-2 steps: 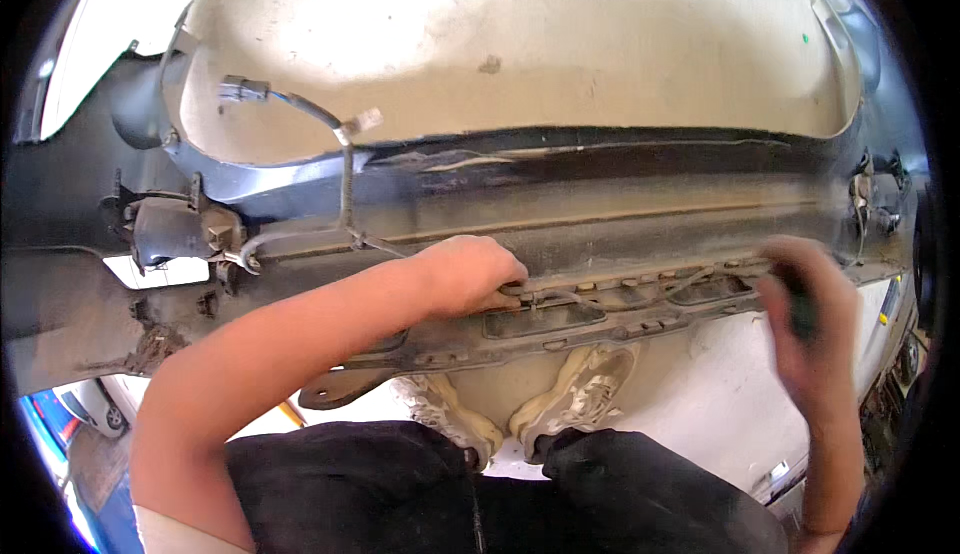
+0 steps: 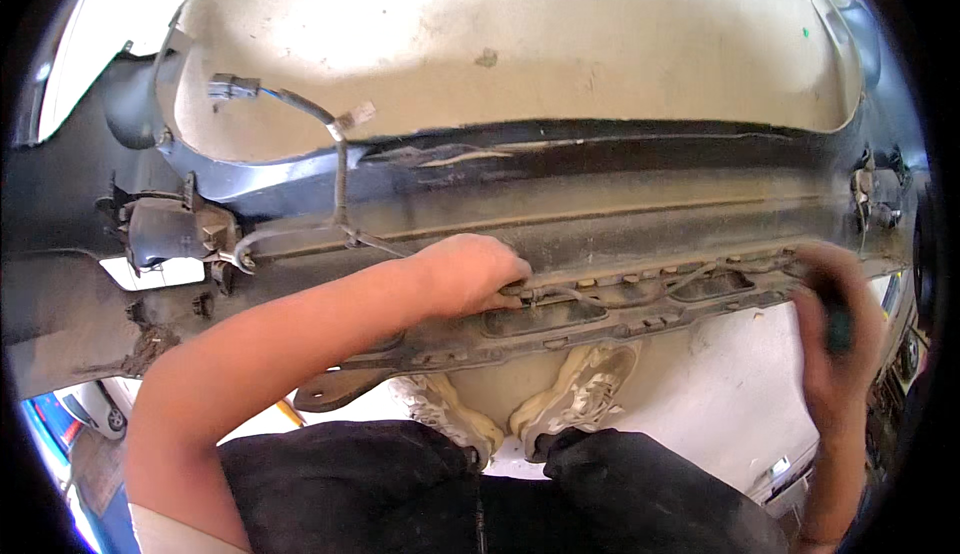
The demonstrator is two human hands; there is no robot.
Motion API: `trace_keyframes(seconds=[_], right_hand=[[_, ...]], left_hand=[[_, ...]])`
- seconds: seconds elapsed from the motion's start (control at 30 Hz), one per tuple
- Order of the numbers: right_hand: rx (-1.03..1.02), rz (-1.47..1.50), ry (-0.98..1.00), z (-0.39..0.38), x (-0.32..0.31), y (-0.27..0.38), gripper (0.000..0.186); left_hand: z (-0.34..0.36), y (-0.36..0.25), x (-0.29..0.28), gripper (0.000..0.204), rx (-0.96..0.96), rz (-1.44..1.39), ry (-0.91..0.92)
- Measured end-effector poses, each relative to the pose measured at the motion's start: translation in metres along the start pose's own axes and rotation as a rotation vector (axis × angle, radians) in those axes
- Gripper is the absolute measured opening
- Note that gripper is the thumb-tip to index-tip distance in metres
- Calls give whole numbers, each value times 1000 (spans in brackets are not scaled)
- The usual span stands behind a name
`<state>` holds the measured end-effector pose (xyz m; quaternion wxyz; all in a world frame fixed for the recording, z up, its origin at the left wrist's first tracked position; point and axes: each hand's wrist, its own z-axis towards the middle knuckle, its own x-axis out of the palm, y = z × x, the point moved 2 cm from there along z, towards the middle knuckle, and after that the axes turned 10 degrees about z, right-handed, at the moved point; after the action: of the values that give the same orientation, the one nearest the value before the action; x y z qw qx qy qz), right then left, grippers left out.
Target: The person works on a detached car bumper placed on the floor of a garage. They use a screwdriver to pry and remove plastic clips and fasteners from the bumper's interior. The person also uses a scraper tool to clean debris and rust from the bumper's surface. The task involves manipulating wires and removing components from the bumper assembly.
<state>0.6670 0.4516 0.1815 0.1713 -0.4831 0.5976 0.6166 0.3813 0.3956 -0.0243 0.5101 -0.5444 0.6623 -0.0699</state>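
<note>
A dark car bumper [image 2: 600, 214] spans the view inner side up, with a ribbed strip [image 2: 630, 324] along its near edge. A wiring harness [image 2: 341, 179] with a grey connector [image 2: 235, 88] crosses its left part and runs down to that strip. My left hand [image 2: 470, 274] has its fingers closed on the harness at the strip, left of centre. My right hand [image 2: 840, 329], blurred by motion, is at the strip's right end, curled around a small dark green object [image 2: 838, 326] that I cannot make out clearly.
Housings [image 2: 175, 229] [image 2: 880, 199] sit at both ends of the bumper. Beneath is a pale floor [image 2: 700, 384], with my shoes [image 2: 575, 394] just below the strip. A car wheel [image 2: 115, 416] and some blue items [image 2: 45, 419] show at the lower left.
My right hand has moved to the right along the bumper with the green object. My left hand stays at the same spot. The whole view has shifted slightly.
</note>
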Motion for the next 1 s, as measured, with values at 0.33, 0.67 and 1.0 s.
trace_keyframes(seconds=[0.33, 0.67, 1.0], right_hand=[[329, 244, -245, -77, -42, -61, 90], [590, 684, -42, -69, 34, -31, 78], [479, 622, 208, -77, 70, -23, 40]], left_hand=[[18, 21, 2, 23, -62, -324, 44], [26, 31, 0, 27, -44, -436, 103], [17, 23, -2, 24, -9, -352, 61]])
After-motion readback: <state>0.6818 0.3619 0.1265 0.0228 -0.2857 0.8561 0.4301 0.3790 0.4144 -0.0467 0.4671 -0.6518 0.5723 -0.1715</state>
